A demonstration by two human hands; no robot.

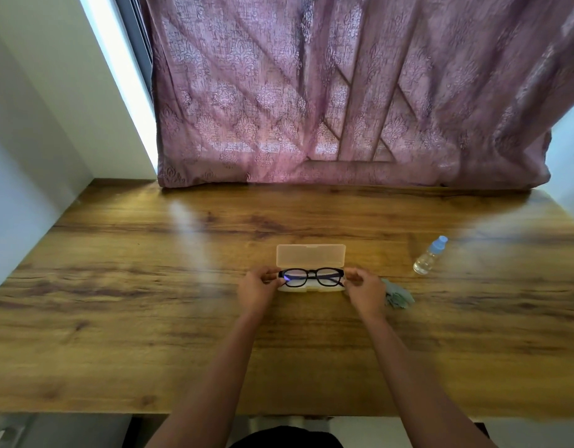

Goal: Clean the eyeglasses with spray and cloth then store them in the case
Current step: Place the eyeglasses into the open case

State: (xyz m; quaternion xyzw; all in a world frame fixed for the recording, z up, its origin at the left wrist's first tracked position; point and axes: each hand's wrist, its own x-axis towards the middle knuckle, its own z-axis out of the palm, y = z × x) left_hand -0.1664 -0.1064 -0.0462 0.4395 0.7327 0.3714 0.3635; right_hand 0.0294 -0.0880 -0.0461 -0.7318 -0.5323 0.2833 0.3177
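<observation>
Black-framed eyeglasses (311, 277) sit over the lower tray of an open translucent case (310, 255), whose lid stands up behind them. My left hand (257, 290) pinches the left end of the frame. My right hand (364, 291) pinches the right end. A crumpled grey-green cloth (398, 297) lies on the table just right of my right hand. A small clear spray bottle (429, 255) with a blue cap stands farther right.
The wooden table (149, 302) runs wide on both sides of the case. A pink patterned curtain (343, 92) hangs along the back edge. White walls close in at the left and far right.
</observation>
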